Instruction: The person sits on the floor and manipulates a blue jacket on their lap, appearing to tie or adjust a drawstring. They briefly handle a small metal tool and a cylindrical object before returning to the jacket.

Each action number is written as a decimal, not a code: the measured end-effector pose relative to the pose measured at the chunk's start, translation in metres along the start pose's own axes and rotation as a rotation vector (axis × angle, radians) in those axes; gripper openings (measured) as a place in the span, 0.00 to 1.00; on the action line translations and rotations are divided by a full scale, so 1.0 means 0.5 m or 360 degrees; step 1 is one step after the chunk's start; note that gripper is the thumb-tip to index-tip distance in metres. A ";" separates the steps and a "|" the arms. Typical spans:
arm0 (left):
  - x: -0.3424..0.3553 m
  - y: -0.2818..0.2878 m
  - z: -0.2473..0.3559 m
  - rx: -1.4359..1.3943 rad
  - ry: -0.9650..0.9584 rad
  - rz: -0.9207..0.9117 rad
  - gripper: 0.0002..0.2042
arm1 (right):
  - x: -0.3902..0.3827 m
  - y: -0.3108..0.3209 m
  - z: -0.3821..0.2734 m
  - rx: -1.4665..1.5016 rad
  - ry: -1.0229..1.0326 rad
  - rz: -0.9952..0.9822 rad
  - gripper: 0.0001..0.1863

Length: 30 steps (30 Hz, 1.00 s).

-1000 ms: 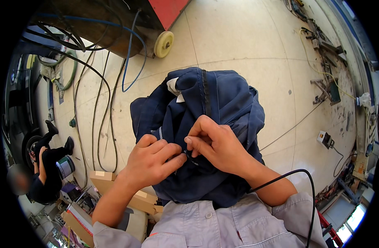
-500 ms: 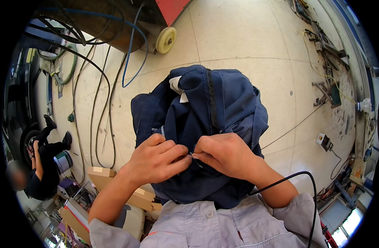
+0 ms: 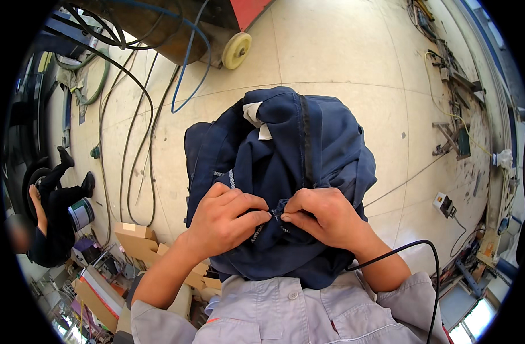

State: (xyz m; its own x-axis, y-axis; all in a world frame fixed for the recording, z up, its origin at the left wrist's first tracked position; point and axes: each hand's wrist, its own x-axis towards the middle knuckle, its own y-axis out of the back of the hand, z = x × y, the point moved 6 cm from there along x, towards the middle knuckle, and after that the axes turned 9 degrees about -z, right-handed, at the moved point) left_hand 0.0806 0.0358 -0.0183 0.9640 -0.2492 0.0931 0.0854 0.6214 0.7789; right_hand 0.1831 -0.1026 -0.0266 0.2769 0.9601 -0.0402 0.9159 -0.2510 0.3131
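A dark navy garment lies bunched over my lap, with a black strip running down it and white tags near its far edge. Over its near part, my left hand is closed, thumb and forefinger pinching a bit of the cloth. Just to its right, my right hand pinches a small frayed fold of the same garment. Light threads show in the narrow gap between the two sets of fingertips. Patterned trim shows beside the left hand.
A red machine with a cream wheel stands ahead, hoses and cables trailing on the tiled floor. Cardboard boxes sit at left, beyond them a seated person. Metal tools lie at right. A black cable crosses my right forearm.
My fingertips have moved slightly apart, and the frayed fold between them shows more. The garment and my hands sit slightly further right in the picture, and the view has shifted a little.
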 end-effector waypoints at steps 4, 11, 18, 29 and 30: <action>-0.002 0.011 -0.010 -0.0341 0.0345 -0.0096 0.10 | -0.002 -0.002 0.003 0.0034 0.0015 0.0007 0.10; 0.026 -0.001 -0.031 -0.0592 0.0567 -0.0351 0.09 | -0.003 -0.002 -0.001 0.0011 0.0017 -0.0006 0.10; 0.042 -0.012 -0.035 -0.0646 0.0561 -0.0545 0.09 | -0.009 -0.002 0.004 0.0008 -0.0074 -0.0054 0.06; 0.058 -0.002 0.002 -0.0621 0.0611 -0.0420 0.07 | -0.021 0.011 -0.009 0.0131 0.0148 0.0116 0.09; 0.057 0.001 0.005 -0.0602 0.0602 -0.0411 0.07 | -0.025 0.014 -0.010 0.0146 0.0133 0.0127 0.09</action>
State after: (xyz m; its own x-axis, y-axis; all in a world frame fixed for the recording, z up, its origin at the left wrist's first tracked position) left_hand 0.1077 0.0271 -0.0135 0.9169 -0.1888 -0.3516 0.3462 0.8148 0.4651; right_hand 0.1845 -0.1158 -0.0193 0.3281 0.9426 0.0616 0.9158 -0.3334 0.2241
